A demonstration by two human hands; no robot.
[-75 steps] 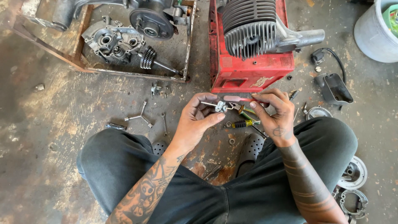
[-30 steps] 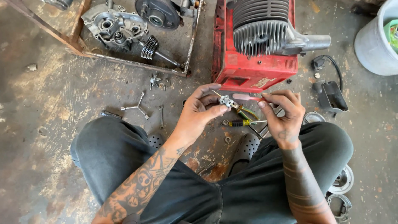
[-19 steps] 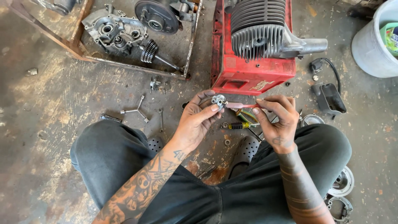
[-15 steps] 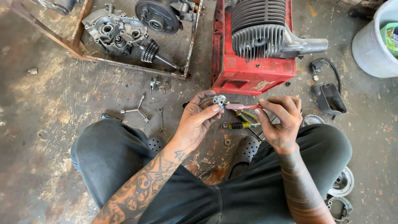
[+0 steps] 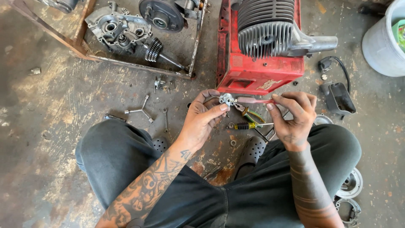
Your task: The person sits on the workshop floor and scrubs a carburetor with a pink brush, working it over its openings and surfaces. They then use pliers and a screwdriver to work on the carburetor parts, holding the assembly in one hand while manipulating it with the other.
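- While I watch from the head view, my left hand (image 5: 202,120) pinches a small silvery metal fitting (image 5: 227,99) between thumb and fingertips, raised just in front of the red metal engine housing (image 5: 257,74).
- My right hand (image 5: 293,118) has its fingers closed narrowly round a thin pink-handled tool (image 5: 253,101), whose tip now meets the fitting; whether it is a brush or a pick, I cannot tell.
- Compared with a second ago, the two hands have drawn closer and lifted slightly; the fitting has been turned in the left fingers so another face meets the tool. Half a second ago the pose was almost the same, so the change is small.
- I judge the working-over of this part is under way, not finished: both grips are firm and nothing has been set down.
- Below the hands, a yellow-handled screwdriver (image 5: 247,125) and green-handled pliers (image 5: 249,114) lie untouched on the stained concrete floor (image 5: 50,105), between my knees.
- Further left rest a three-armed metal socket wrench (image 5: 141,110) and loose small bolts (image 5: 162,83); beyond them sits a grey engine crankcase (image 5: 118,31) in a rusty frame.
- A grey finned cylinder (image 5: 265,29) lies atop the red housing, well apart from the hands.
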